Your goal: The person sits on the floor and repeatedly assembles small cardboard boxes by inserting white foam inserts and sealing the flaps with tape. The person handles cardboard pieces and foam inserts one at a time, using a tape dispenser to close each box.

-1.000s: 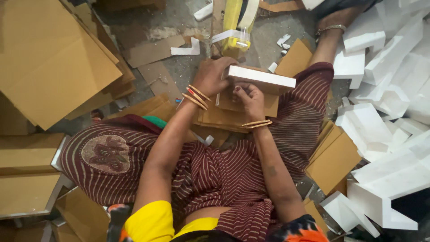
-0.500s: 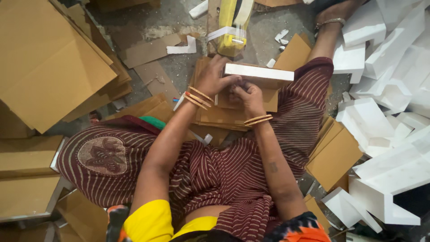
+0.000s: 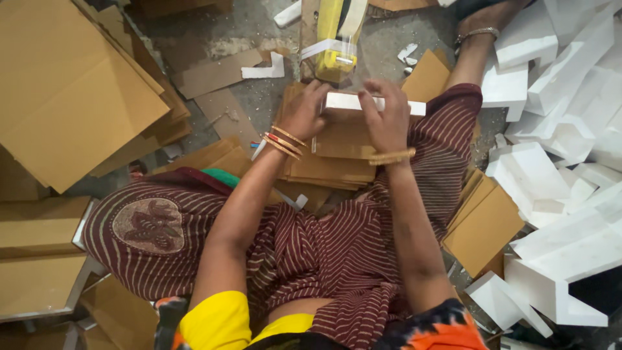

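Gripping a white foam bar (image 3: pixel 372 104) from both ends, the left hand (image 3: pixel 303 113) and right hand (image 3: pixel 387 120) curl their fingers over it, just above the cardboard stack (image 3: pixel 334 159) beneath the fingertips.

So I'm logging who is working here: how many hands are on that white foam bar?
2: the left hand grips its left end, the right hand lies over the middle of the white foam bar.

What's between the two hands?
Head view: a white foam strip spans from the left hand to the right hand; brown cardboard sheets lie beneath.
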